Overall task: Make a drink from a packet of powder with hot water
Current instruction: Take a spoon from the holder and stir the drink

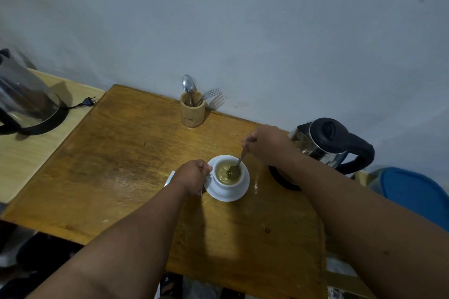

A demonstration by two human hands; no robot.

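Left hand: the left hand (193,175) is curled tight at the left side of the white ceramic cup (228,178), fingers closed at the cup's handle, gripping it.
Right hand: the right hand (266,143) is above and right of the cup, fingers pinched round the top of a thin metal spoon (237,165).
Spoon: tilted, handle up toward the right hand, bowl dipped in the drink.
Cup: stands on a round white saucer (240,192) near the middle of the brown wooden counter (116,165); holds a pale yellow-green liquid.
Packet: a white corner of paper (170,178) shows just left of the left wrist, mostly hidden; cannot tell what it is.
Kettle, right: steel electric kettle with black lid and handle (332,145), just behind the right forearm.
Kettle, left: second steel kettle on a black base (26,102), on a paler side surface, its plug (88,101) lying loose.
Holder: wooden cup-shaped cutlery holder (192,112) at the wall, with a spoon and a fork upright in it.
Far right: blue plastic lid (413,194).
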